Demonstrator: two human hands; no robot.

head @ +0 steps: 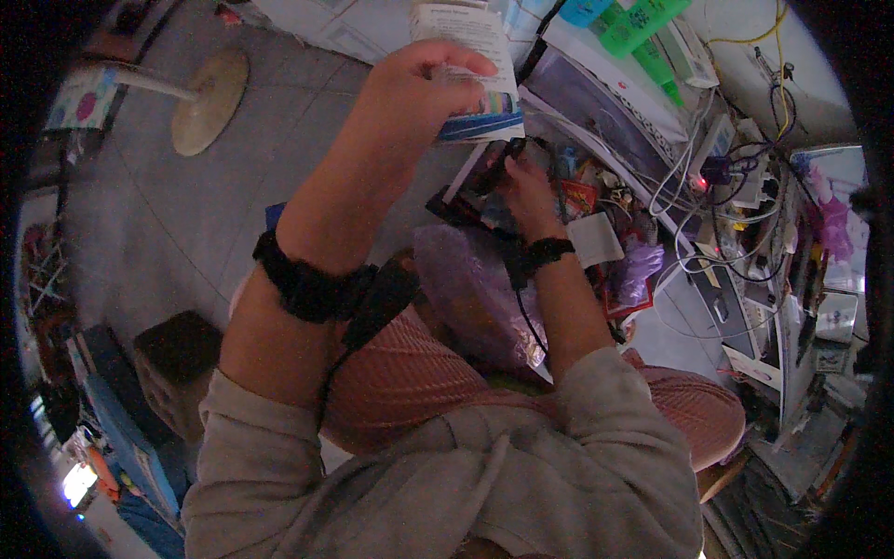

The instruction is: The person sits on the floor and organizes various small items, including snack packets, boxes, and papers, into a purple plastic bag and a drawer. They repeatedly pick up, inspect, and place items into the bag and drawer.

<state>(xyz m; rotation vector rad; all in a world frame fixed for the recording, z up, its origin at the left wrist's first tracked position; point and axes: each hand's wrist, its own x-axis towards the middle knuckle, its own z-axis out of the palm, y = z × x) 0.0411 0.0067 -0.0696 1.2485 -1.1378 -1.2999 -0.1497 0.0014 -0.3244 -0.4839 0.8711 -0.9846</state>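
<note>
My left hand (443, 77) is raised at the top middle, its fingers closed on a white and blue printed paper box (482, 126). Lower and to the right, my right hand (527, 185) reaches into an open drawer (464, 171) filled with small items; its fingers are at a dark object (492, 175) that is too dim to name, and its grip on it cannot be made out. A red packet (578, 199) and a white square piece (595, 239) lie beside that hand. A translucent purple plastic bag (468, 293) is below the drawer, near my legs. Both wrists wear black bands.
Tangled cables (733, 209) and a power adapter with a red light (716, 170) are at the right. Green bottles (639, 35) stand at the top right. A round stand base (209, 101) rests on the tiled floor at the left, with a brown stool (178, 370) nearer me.
</note>
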